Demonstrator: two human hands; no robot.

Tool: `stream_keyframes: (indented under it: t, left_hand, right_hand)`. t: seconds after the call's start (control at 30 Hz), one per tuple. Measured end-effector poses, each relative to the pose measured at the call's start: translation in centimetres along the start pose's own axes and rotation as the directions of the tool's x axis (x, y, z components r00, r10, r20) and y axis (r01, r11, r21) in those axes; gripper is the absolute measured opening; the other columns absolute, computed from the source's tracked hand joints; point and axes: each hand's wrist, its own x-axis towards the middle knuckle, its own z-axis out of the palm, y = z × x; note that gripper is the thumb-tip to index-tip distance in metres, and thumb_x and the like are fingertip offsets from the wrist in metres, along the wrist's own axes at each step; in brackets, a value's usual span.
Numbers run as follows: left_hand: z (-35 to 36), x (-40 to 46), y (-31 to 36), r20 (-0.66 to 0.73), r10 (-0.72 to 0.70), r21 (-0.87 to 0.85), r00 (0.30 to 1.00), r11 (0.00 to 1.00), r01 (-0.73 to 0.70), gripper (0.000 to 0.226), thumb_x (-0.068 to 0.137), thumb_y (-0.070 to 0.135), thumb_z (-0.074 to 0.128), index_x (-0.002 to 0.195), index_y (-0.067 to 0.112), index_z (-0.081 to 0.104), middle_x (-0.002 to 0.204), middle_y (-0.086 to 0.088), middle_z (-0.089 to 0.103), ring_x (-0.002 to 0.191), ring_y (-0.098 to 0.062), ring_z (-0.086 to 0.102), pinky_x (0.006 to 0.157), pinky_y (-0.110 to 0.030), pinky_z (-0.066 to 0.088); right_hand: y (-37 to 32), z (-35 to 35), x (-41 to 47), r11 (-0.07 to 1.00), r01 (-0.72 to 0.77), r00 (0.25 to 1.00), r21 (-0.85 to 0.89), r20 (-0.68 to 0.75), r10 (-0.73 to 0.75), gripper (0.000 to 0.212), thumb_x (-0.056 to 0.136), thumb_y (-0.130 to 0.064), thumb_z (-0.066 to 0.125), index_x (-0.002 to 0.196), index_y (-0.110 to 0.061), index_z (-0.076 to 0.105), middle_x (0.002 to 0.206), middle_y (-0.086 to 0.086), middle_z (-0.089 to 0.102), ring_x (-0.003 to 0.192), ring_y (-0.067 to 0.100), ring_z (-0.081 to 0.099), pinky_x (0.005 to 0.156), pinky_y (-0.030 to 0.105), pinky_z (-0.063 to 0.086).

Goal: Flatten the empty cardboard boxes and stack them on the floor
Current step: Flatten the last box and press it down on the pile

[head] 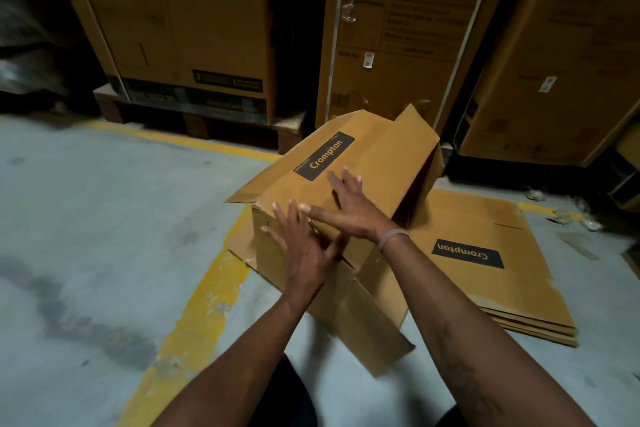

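Box (363, 156) half-collapsed at 12 o'clock, resting on flat stack (491, 281) toward 3; left hand (304, 253) and right hand (349, 208) flat-fingered on top, neither grip closed; risk: uneven push skids it off onto floor (104, 218).

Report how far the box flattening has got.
Done: a stack of flattened boxes lies on the floor. In hand: the left hand and right hand press open-fingered on a Crompton box that is not yet flat, flaps splayed. Left: collapse it and add it to the stack.
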Motion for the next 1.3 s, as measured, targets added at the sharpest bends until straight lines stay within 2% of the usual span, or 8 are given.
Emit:
stream_keyframes:
  t: [0.23,0.3,0.4,0.87,1.0,1.1,1.2,1.3]
  left_hand:
    - [-4.0,0.9,-8.9,-0.125,-0.406,-0.284,0.905,0.889,0.359,0.077,0.105,0.060,0.030,0.160,0.006,0.025,0.168,-0.014,0.016,0.159,-0.027,0.006,0.126,-0.038,0.012]
    - [-4.8,2.7,-11.1,-0.023,-0.495,-0.298,0.868,0.833,0.467,0.056,0.100,0.045,0.033,0.129,0.007,0.061,0.133,-0.014,0.053,0.128,-0.030,0.048,0.110,-0.042,0.036]
    - [-5.6,5.5,-12.1,0.285,-0.478,-0.402,0.831,0.727,0.556,0.022,0.085,0.036,0.040,0.074,0.024,0.055,0.082,-0.001,0.049,0.081,-0.020,0.040,0.082,-0.043,0.036]
    - [-1.7,13.8,-11.8,0.553,-0.482,-0.557,0.680,0.393,0.732,0.027,0.110,0.024,0.045,0.113,0.017,0.071,0.096,-0.006,0.070,0.082,-0.024,0.066,0.073,-0.035,0.053]
    - [-1.4,16.1,-11.3,0.603,-0.553,-0.525,0.574,0.266,0.808,0.044,0.113,0.012,0.030,0.153,-0.005,0.035,0.158,-0.024,0.041,0.127,-0.040,0.053,0.113,-0.043,0.036]
    - [-1.2,16.6,-9.9,0.563,-0.583,-0.645,0.586,0.133,0.753,0.046,0.114,0.015,0.025,0.155,-0.003,0.032,0.156,-0.024,0.043,0.137,-0.040,0.047,0.100,-0.039,0.044]
    - [-2.9,17.1,-11.0,0.271,-0.631,-0.788,0.727,0.288,0.544,0.040,0.110,0.023,0.040,0.141,0.004,0.058,0.117,-0.012,0.069,0.115,-0.036,0.063,0.083,-0.034,0.052]
    - [-5.8,16.1,-14.7,-0.131,-0.752,-0.595,0.647,0.581,0.555,0.043,0.111,0.031,0.038,0.115,0.001,0.068,0.115,-0.018,0.069,0.110,-0.033,0.063,0.084,-0.031,0.041]
  right_hand:
    - [2.8,5.3,1.7,0.929,-0.044,0.993,-0.368,0.087,0.081,0.135,0.052,-0.104,0.055,0.163,-0.041,0.009,0.164,0.001,-0.040,0.145,0.036,-0.044,0.110,0.077,-0.020]
    - [3.4,5.7,2.2,0.878,-0.033,0.993,-0.477,0.083,0.083,0.135,0.059,-0.089,0.071,0.164,-0.040,0.001,0.163,0.003,-0.042,0.145,0.040,-0.043,0.110,0.080,-0.014]
    - [4.5,5.2,2.4,0.834,-0.020,0.993,-0.551,0.083,0.079,0.131,0.069,-0.068,0.082,0.164,-0.040,-0.004,0.162,0.002,-0.043,0.148,0.040,-0.038,0.113,0.081,-0.003]
    - [8.5,2.5,4.4,0.872,0.088,0.977,-0.481,0.211,0.018,0.134,0.070,-0.062,0.085,0.158,-0.053,-0.016,0.158,-0.010,-0.049,0.145,0.030,-0.044,0.117,0.072,-0.013]
    - [8.7,2.7,4.3,0.876,0.096,0.977,-0.473,0.213,0.009,0.135,0.070,-0.060,0.086,0.156,-0.056,-0.019,0.156,-0.012,-0.050,0.144,0.028,-0.046,0.116,0.068,-0.017]
    - [9.3,2.4,4.4,0.876,0.077,0.978,-0.477,0.206,0.026,0.135,0.069,-0.061,0.086,0.154,-0.058,-0.020,0.156,-0.014,-0.050,0.145,0.027,-0.045,0.117,0.068,-0.016]
    - [9.7,2.2,5.1,0.872,0.075,0.981,-0.485,0.192,0.023,0.135,0.068,-0.066,0.084,0.155,-0.058,-0.018,0.157,-0.014,-0.048,0.147,0.027,-0.043,0.118,0.071,-0.011]
    - [9.2,2.4,6.2,0.865,0.036,0.982,-0.501,0.180,0.063,0.135,0.066,-0.074,0.082,0.157,-0.055,-0.017,0.158,-0.010,-0.048,0.147,0.030,-0.043,0.118,0.073,-0.009]
